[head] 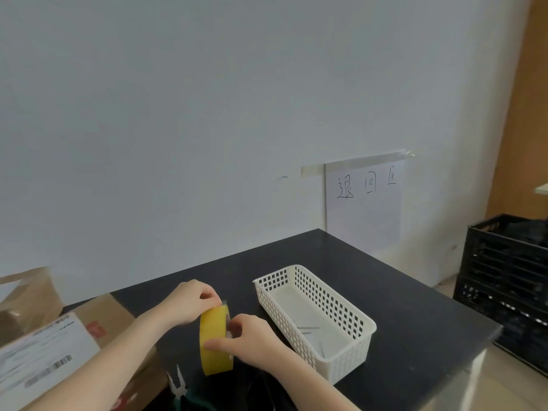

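A yellow roll of packing tape stands on edge above the black table. My right hand grips the roll from the right, thumb across its outer face and fingers at the core. My left hand pinches at the roll's top edge, where a small bit of tape end shows. Both forearms reach in from the bottom left.
A white perforated plastic basket lies right of the tape, with a few thin items inside. A cardboard box with a shipping label sits at the left. Pliers lie near the front edge. A black crate stands beyond the table's right side.
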A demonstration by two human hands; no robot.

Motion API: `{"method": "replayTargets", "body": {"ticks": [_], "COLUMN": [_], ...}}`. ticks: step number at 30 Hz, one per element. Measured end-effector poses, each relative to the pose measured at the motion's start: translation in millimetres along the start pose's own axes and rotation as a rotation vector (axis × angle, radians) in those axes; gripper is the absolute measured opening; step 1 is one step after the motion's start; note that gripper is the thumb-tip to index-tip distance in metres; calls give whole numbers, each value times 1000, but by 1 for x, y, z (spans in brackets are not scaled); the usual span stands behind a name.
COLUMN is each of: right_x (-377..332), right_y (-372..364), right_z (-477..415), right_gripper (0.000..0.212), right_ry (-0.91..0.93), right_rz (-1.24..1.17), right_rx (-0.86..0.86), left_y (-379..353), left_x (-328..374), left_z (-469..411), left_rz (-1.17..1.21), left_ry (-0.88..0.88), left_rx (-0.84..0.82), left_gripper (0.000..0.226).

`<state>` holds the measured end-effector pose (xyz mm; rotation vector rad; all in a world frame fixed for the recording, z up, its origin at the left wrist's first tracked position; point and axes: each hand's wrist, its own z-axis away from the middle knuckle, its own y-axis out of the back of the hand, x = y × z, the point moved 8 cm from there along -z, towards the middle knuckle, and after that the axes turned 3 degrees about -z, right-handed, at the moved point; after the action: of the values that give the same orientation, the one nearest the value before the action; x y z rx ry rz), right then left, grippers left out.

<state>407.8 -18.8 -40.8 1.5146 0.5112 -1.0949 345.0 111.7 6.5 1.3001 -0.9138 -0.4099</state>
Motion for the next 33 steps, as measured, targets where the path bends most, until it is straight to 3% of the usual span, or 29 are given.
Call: {"method": "replayTargets", "body": {"ticks": [6,22,25,29,33], "right_x": [0,-2,1,2,-3], "right_y": [-8,-12,-9,-11,-15], "right_z": [-3,-12,-20,-27,-32], "right_gripper": [37,35,40,64,62], "right_ry": [15,-9,-25,-55,-27], "right_rz": [-76,-54,-89,-103,-86], "right_rx": [-73,-132,-81,-78,-59], "left_y": [5,11,26,31,34], "left_x": [5,10,17,14,9], "left_z": [-1,7,10,14,17], "left_rz": [-4,-116,-103,-114,-35], "left_ry": [-14,-1,-36,-46,-16], "left_rx": [55,342,422,435,492], "left_gripper": [6,9,9,7,8]}}
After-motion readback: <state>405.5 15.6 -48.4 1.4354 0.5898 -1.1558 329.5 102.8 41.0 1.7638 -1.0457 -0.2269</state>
